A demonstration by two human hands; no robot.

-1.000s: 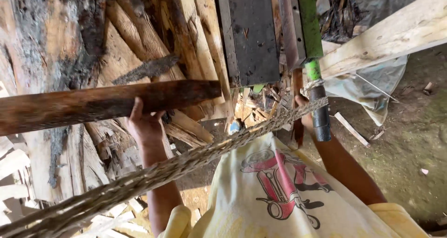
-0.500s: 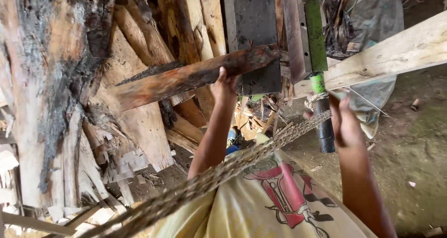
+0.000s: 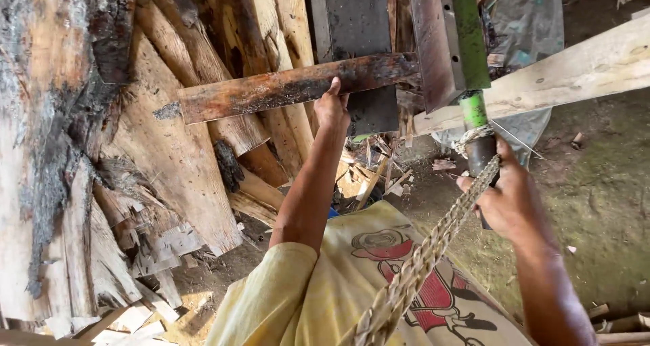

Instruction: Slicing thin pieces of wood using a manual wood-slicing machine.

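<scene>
Both hands' fingers clamped: left hand (image 3: 332, 109) on plank (image 3: 291, 87), now levelled; right hand (image 3: 509, 200) on handle (image 3: 479, 153).

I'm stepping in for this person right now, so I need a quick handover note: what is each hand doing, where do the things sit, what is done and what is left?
Left hand: raised, gripping the lower edge of a dark, weathered plank, held level against the metal blade plate.
Right hand: closed round the black grip of the green lever handle, beside the braided rope tied to it.
Done: plank lifted off the pile of split timber and brought up to the machine.
Left: the plank is uncut; the lever appears up.
</scene>
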